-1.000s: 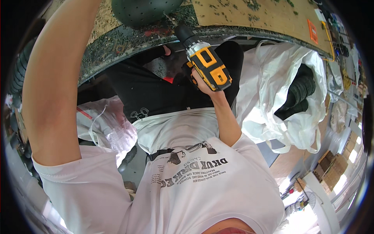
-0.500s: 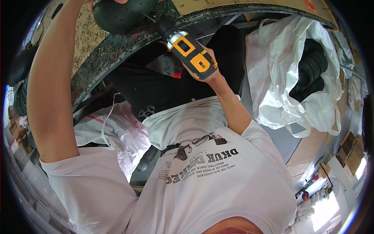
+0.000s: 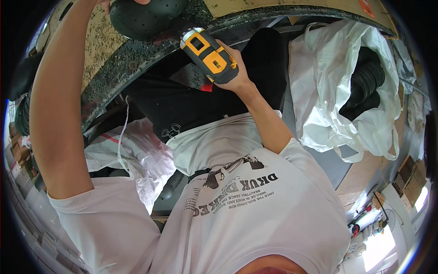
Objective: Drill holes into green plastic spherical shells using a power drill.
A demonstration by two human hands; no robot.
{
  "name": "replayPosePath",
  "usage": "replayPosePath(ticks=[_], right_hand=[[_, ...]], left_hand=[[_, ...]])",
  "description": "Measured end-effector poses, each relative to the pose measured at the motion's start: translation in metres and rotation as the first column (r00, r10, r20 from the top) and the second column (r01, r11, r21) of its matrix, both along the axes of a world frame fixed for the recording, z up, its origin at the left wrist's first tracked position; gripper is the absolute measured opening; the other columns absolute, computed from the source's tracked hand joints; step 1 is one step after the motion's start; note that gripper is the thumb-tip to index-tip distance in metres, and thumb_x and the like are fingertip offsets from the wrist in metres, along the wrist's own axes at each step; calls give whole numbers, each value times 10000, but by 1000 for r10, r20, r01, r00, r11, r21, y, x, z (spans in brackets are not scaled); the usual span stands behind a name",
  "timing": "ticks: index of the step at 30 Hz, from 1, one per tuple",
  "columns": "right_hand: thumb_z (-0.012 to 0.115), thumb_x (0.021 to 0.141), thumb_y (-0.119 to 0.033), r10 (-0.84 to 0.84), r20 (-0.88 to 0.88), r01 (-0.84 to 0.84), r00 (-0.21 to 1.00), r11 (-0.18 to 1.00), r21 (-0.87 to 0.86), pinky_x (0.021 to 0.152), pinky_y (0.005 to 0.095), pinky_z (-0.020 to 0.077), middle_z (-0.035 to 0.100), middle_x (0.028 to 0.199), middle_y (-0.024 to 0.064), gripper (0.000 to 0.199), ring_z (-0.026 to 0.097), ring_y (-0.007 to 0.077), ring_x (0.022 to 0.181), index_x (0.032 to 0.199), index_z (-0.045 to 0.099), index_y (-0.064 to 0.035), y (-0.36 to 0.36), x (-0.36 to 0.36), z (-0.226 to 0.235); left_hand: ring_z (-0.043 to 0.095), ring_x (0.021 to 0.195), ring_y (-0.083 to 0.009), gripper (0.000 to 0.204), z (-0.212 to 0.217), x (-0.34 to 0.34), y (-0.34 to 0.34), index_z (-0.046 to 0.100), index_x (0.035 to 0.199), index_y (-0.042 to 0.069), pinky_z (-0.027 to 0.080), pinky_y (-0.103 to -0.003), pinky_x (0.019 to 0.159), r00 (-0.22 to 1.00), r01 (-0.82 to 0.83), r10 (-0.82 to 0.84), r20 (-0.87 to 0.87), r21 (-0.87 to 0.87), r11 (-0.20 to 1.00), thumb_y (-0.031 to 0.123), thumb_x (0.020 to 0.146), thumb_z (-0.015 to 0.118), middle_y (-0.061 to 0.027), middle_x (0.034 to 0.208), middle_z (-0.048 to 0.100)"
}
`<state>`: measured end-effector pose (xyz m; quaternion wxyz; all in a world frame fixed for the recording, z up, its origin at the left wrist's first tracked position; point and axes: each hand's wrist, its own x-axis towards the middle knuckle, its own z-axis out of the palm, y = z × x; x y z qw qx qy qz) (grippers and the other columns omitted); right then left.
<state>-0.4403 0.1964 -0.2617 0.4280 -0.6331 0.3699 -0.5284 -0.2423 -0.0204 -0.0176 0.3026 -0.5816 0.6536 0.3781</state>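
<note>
Right hand is wrapped tight round the grip of a yellow-and-black drill, nose angled up-left to the underside of the dark dome. Dome is at the top edge, on the bench rim: rounded, matte black, dimpled surface.

Left hand is on top of the dome, mostly cut off by the frame. Can't tell how its fingers sit.

Bench: curved dark edge, rough, speckled with pale chips. Flat tan board lies on top, same chips on it.

Containers:
- White sack, right, thin crinkled plastic weave, loop handles, mouth open. Inside it: black ribbed parts, stacked, rounded.
- Clear bag, left of the torso, glossy and wrinkled, white cord hanging beside it. Contents not readable.

Black fabric hangs under the bench between the two. Person wears a white printed T-shirt. Cardboard boxes sit at the far left rim, small and blurred.
</note>
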Motion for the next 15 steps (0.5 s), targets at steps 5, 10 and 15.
replayPosePath(ticks=[5,10,15], right_hand=[[788,711,-90,82,-21,-82,996,996,33,755,280,526,698,936,118,459,709,204,834,1120,610,19,7,-6,8],[750,752,-68,166,-50,-157,985,977,144,822,280,532,702,1021,103,435,696,162,912,1156,621,30,28,-15,27],[739,780,-18,151,-5,-148,989,976,163,819,246,535,703,1062,93,422,693,142,933,1183,625,27,42,-22,15]], left_hand=[[271,1442,-408,1255,-17,22,-4,151,1568,132,323,-587,1151,999,-49,49,7,-40,998,501,631,901,-197,1581,226],[271,1444,-402,1268,-15,23,1,143,1571,123,329,-561,1153,988,149,-152,-13,-110,983,511,630,899,-206,1584,217],[281,1440,-399,1307,-20,21,14,126,1574,108,329,-552,1149,984,118,-123,-126,-45,992,544,613,896,-215,1579,232]])
